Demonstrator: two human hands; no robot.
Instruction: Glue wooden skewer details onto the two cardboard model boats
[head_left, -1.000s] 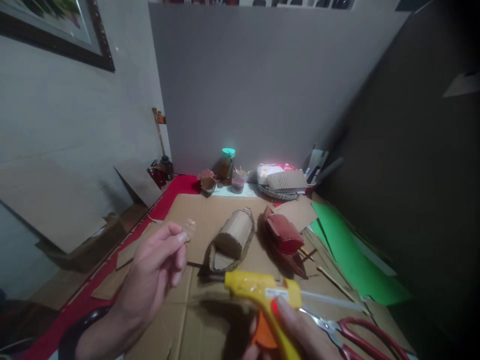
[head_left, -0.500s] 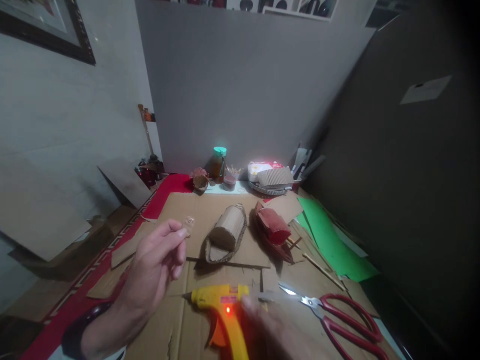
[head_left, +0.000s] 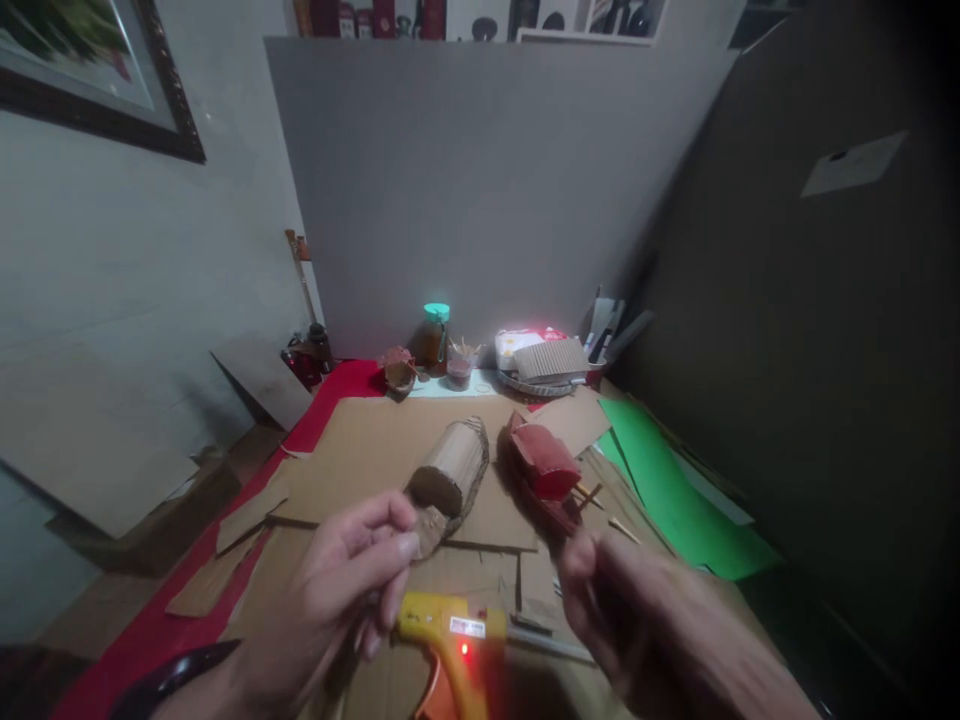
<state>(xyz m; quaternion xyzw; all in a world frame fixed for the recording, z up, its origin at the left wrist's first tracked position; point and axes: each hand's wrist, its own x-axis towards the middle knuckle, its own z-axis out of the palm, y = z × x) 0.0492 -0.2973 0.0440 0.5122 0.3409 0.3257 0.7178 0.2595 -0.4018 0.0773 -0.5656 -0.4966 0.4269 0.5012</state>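
My left hand (head_left: 349, 575) pinches a small see-through scrap (head_left: 430, 532) between thumb and fingertips, right at the near end of a plain cardboard boat (head_left: 450, 470) with a rounded cover. Whether the scrap touches the boat I cannot tell. My right hand (head_left: 637, 610), smeared by motion, is over the right side near the tip of a red-painted boat (head_left: 546, 462); its grip is unclear. Below and between both hands lies a yellow hot glue gun (head_left: 442, 625) with an orange trigger, a lit red light and a glue stick (head_left: 551, 645) out its back. Its nozzle is behind my left hand.
Cardboard sheets (head_left: 352, 430) cover the red tablecloth (head_left: 349, 378). Green paper (head_left: 675, 490) lies on the right. At the back stand a teal-lidded jar (head_left: 436, 335), a cup of small sticks (head_left: 461, 365), a small brown shell-like craft (head_left: 399, 372) and a loaded tray (head_left: 544, 382).
My left hand has moved right with the scrap to the plain boat. My right hand has left the glue gun and moved right and up; the scissors there are now hidden.
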